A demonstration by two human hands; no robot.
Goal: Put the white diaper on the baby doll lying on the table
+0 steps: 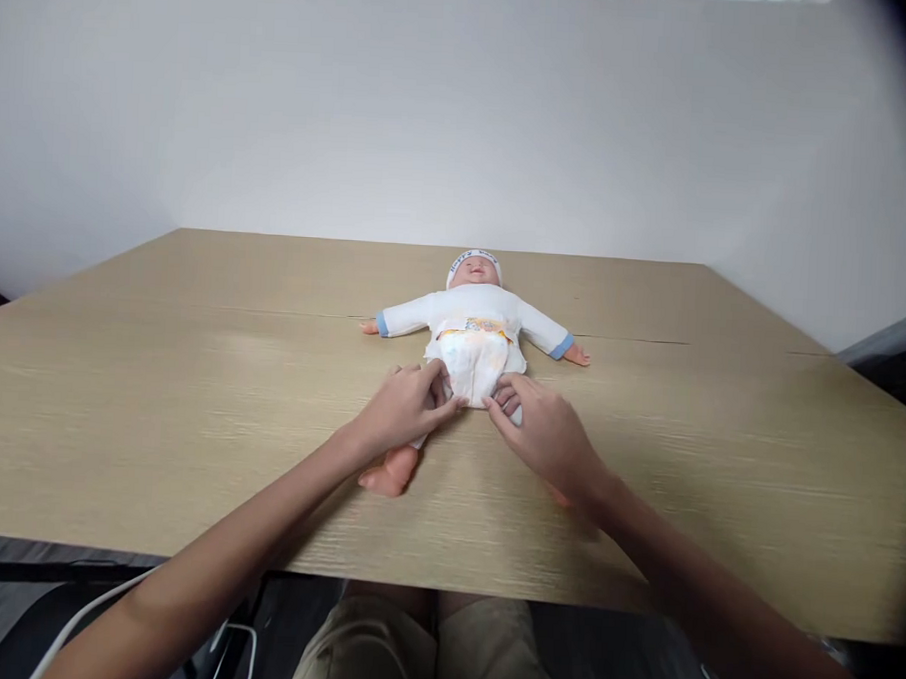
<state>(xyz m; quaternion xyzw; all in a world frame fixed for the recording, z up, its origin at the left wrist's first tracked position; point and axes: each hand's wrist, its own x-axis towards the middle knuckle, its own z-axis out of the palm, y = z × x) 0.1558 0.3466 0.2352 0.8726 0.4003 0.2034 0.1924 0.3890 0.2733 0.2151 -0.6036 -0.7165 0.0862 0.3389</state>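
Baby doll in white long-sleeved top with blue cuffs (476,302): face-up on light wood-grain tabletop (195,398), arms spread. White printed diaper (476,366) over its lower torso. Left hand (407,406) grip: pinched closed on diaper's lower left edge. Right hand (545,424) grip: same, lower right edge.

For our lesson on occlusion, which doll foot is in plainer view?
The foot nearer the person's left hand; only a sliver of the other foot shows past the right hand.
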